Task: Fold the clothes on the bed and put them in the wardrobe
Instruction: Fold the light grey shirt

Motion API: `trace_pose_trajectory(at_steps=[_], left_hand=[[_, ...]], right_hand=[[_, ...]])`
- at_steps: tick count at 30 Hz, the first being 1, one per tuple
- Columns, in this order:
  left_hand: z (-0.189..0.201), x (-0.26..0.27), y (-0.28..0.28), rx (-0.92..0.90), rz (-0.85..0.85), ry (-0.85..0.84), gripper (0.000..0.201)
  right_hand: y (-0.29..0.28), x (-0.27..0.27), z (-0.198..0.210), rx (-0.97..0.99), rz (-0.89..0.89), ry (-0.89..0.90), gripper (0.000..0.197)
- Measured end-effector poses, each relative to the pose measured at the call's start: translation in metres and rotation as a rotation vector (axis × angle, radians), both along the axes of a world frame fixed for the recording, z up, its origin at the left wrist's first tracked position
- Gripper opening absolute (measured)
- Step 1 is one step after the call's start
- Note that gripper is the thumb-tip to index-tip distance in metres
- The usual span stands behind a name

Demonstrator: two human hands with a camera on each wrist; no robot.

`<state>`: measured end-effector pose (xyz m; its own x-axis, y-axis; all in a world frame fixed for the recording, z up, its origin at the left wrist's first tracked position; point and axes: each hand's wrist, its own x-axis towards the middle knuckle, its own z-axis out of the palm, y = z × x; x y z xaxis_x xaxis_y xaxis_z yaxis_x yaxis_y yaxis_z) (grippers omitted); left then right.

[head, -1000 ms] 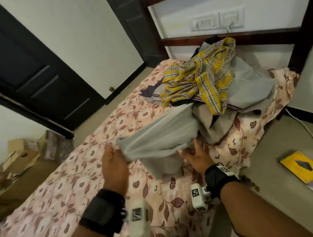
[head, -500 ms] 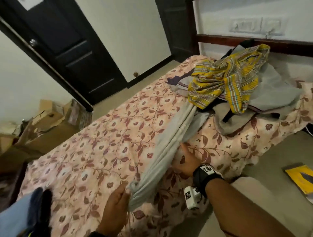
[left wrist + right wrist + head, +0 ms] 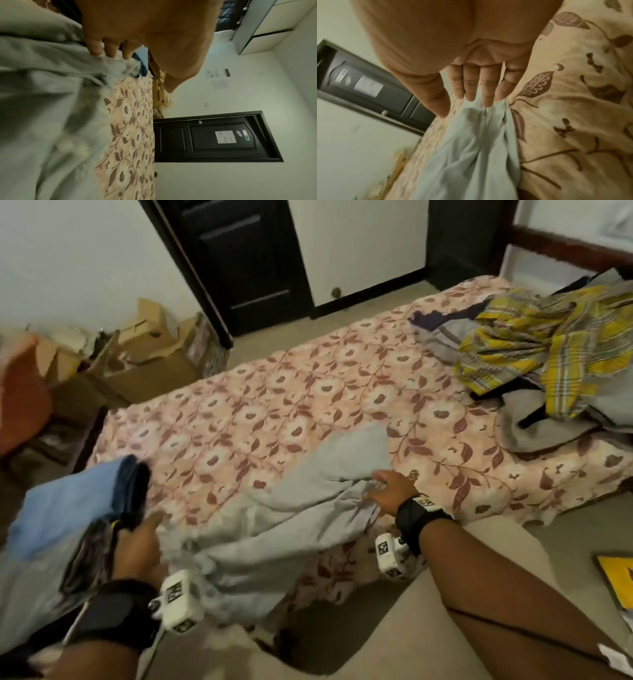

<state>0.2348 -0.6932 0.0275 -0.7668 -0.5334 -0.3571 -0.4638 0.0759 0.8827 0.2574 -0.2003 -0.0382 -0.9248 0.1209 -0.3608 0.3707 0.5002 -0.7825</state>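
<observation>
The grey garment (image 3: 284, 518) is lying crumpled on the near edge of the bed (image 3: 260, 419), part of it hanging over that edge toward the floor.

Left hand (image 3: 137, 546): it is gripping the garment end nearest the foot of the bed. In the left wrist view the fingers (image 3: 109, 50) are curling together over a bunched fold of the grey cloth, with the thumb pointing away from them.

Right hand (image 3: 390, 489): it is resting on the garment end nearer the head of the bed. In the right wrist view the fingertips (image 3: 488, 100) are lying close together and nearly straight, pressing a gathered pleat of cloth; the thumb is standing apart. A firm pinch cannot be confirmed.

Toward the head of the bed, a pile of clothes (image 3: 548, 419) topped by a yellow checked cloth (image 3: 534, 344) is lying well apart from the garment. At the foot end, folded blue clothes (image 3: 68, 508) are sitting just beside the left hand. Beyond the far side of the bed, a dark door (image 3: 246, 258) is standing, with cardboard boxes (image 3: 150, 350) beside it.
</observation>
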Motion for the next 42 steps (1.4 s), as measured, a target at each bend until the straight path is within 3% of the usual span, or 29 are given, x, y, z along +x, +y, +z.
trace_pose_trajectory(at_steps=[3, 4, 6, 8, 9, 11, 13, 15, 17, 19, 21, 23, 25, 27, 29, 32, 34, 36, 38, 40, 42], left_hand=[[0.008, 0.022, 0.050, -0.054, -0.074, 0.042, 0.066], [0.004, 0.027, 0.063, -0.033, -0.115, 0.024, 0.051], [-0.012, 0.035, 0.082, 0.185, -0.157, -0.120, 0.022], [-0.026, 0.046, 0.101, 0.352, -0.214, -0.275, 0.031], [-0.034, 0.049, 0.104, 0.421, -0.238, -0.328, 0.036], [-0.054, 0.052, 0.104, 0.428, -0.273, -0.369, 0.043], [-0.069, 0.056, 0.099, 0.392, -0.263, -0.361, 0.051], [-0.070, 0.059, 0.092, 0.412, -0.267, -0.299, 0.050], [-0.073, 0.055, 0.079, 0.380, -0.156, -0.189, 0.040], [-0.073, 0.051, 0.058, 0.142, -0.037, -0.120, 0.026], [-0.075, 0.052, 0.040, -0.123, 0.061, -0.148, 0.038], [-0.085, 0.055, 0.027, -0.199, 0.234, -0.221, 0.073], [-0.091, 0.055, 0.029, -0.024, 0.301, -0.270, 0.101], [-0.101, 0.055, 0.035, 0.120, 0.239, -0.296, 0.113], [-0.106, 0.056, 0.038, 0.018, 0.132, -0.291, 0.097], [-0.107, 0.056, 0.049, -0.079, -0.134, -0.289, 0.041], [-0.110, 0.059, 0.059, -0.057, -0.322, -0.318, 0.035], [-0.106, 0.062, 0.067, -0.241, -0.493, -0.366, 0.022], [-0.105, 0.063, 0.070, -0.457, -0.579, -0.344, 0.034], [-0.092, 0.063, 0.078, -0.405, -0.605, -0.189, 0.042], [-0.076, 0.063, 0.095, -0.273, -0.750, -0.007, 0.034]], right_hand=[[-0.018, 0.008, 0.000, 0.121, 0.245, -0.137, 0.068], [-0.028, 0.010, -0.003, 0.211, 0.339, -0.168, 0.071], [-0.043, 0.015, -0.007, 0.403, 0.489, -0.203, 0.075], [-0.055, 0.017, -0.014, 0.495, 0.499, -0.201, 0.065], [-0.062, 0.020, -0.012, 0.516, 0.497, -0.180, 0.051], [-0.075, 0.026, -0.013, 0.524, 0.531, -0.166, 0.022], [-0.078, 0.027, -0.016, 0.509, 0.570, -0.135, 0.016], [-0.060, 0.019, -0.006, 0.487, 0.347, -0.027, 0.013], [-0.032, 0.004, 0.015, 0.509, -0.176, 0.062, 0.018], [-0.008, -0.003, 0.026, 0.540, -0.526, -0.038, 0.022], [-0.004, 0.001, 0.023, 0.497, -0.661, -0.132, 0.031], [-0.022, 0.007, 0.021, 0.341, -0.741, -0.051, 0.047], [-0.052, 0.002, 0.022, 0.327, -0.608, 0.080, 0.048], [-0.094, 0.000, 0.022, 0.350, -0.302, 0.173, 0.042], [-0.139, 0.010, 0.016, 0.292, 0.054, 0.239, 0.043], [-0.187, 0.035, 0.003, 0.178, 0.460, 0.057, 0.057], [-0.200, 0.047, -0.006, 0.184, 0.640, -0.041, 0.072], [-0.202, 0.053, -0.011, 0.190, 0.720, -0.095, 0.082], [-0.196, 0.051, -0.016, 0.175, 0.691, -0.111, 0.084], [-0.186, 0.047, -0.018, 0.148, 0.617, -0.087, 0.083], [-0.179, 0.044, -0.015, -0.041, 0.509, -0.067, 0.080]])
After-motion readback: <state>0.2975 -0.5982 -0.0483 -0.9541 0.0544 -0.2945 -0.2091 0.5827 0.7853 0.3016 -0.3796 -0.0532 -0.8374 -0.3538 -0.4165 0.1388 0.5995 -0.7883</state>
